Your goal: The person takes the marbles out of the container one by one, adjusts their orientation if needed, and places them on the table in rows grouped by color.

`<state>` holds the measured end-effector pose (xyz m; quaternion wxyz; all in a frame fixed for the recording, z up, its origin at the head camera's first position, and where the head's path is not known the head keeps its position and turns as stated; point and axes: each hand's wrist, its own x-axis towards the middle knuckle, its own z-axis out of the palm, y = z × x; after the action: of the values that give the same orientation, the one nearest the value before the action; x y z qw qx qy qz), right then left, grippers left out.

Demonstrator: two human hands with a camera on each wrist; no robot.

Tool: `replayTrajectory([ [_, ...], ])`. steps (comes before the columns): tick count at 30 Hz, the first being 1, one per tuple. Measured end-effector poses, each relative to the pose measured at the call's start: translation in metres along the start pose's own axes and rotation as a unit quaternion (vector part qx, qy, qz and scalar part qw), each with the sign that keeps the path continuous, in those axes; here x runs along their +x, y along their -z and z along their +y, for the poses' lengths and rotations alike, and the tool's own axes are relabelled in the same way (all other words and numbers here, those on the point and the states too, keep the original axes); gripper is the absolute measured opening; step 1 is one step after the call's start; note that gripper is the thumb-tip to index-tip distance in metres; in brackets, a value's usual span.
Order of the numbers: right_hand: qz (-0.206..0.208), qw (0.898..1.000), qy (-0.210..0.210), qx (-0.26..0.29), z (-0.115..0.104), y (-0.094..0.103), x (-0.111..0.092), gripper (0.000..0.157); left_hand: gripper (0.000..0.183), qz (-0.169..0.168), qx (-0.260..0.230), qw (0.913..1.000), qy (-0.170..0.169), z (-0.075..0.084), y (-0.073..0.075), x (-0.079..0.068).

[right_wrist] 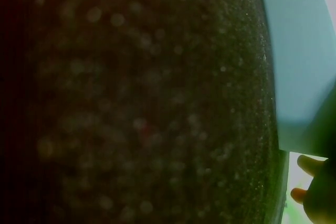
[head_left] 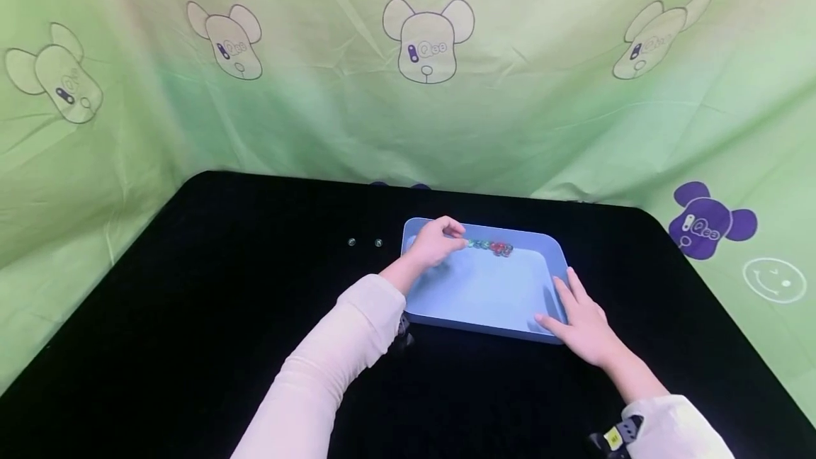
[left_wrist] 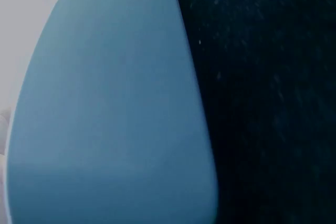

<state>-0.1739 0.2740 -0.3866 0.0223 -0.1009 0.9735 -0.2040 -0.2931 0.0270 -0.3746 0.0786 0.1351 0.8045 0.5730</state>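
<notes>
Head: L fingers (head_left: 450, 222) @ marble row (head_left: 491, 246) (grip: can't tell), R fingers (head_left: 576, 286) wide; 2 marbles (head_left: 379, 242) outside tray (head_left: 484, 296).

The long-sleeved left arm (head_left: 331, 360) reaches forward and inward; the left hand (head_left: 438, 241) has its fingers (head_left: 451, 223) bent toward the thumb (head_left: 457, 243), their tips too small to read closely. The right arm (head_left: 632, 375) slants in from the lower right, the right hand (head_left: 585, 324) spreading straight fingers, thumb apart.
</notes>
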Motion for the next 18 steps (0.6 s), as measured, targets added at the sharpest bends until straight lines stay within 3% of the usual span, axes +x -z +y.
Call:
replayTrajectory([
  [18, 0.001, 1.0, 0.0, 0.004, -0.001, -0.001, 0.0, 0.074, 0.013, 0.016, -0.007, 0.9988, 0.046, -0.001, -0.016, 0.009],
])
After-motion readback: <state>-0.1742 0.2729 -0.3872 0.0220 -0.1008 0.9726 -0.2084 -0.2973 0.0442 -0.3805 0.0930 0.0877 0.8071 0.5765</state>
